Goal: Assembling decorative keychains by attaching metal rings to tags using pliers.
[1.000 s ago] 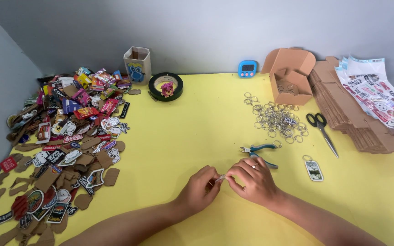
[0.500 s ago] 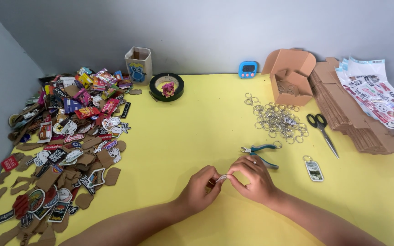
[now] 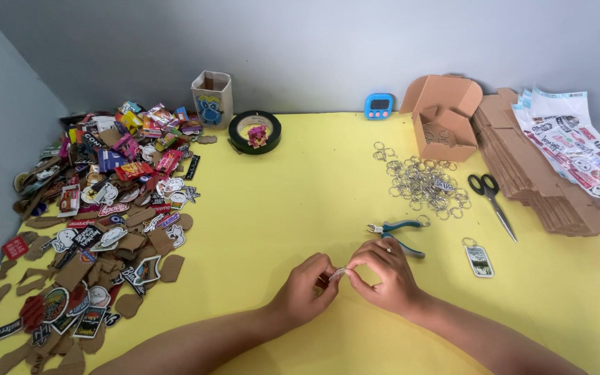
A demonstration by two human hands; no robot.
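Left: heap of patches and tags (image 3: 98, 208) covers counter (image 3: 279, 201) to its left edge; no working room there.

Centre: left hand (image 3: 305, 288) and right hand (image 3: 382, 276) meet low over counter, fingertips pinched together on small pale piece (image 3: 337, 273); detail too small to resolve. Judgement: keep piece low over counter, pinch firm, wrists steady.

Pliers (image 3: 396, 232) lie just behind right hand. Open yellow surface between hands and tape roll (image 3: 254, 132).

Right: loose rings (image 3: 421, 182), finished keychain (image 3: 479, 260), scissors (image 3: 492, 201), flat cartons (image 3: 543, 180) crowd far edge.
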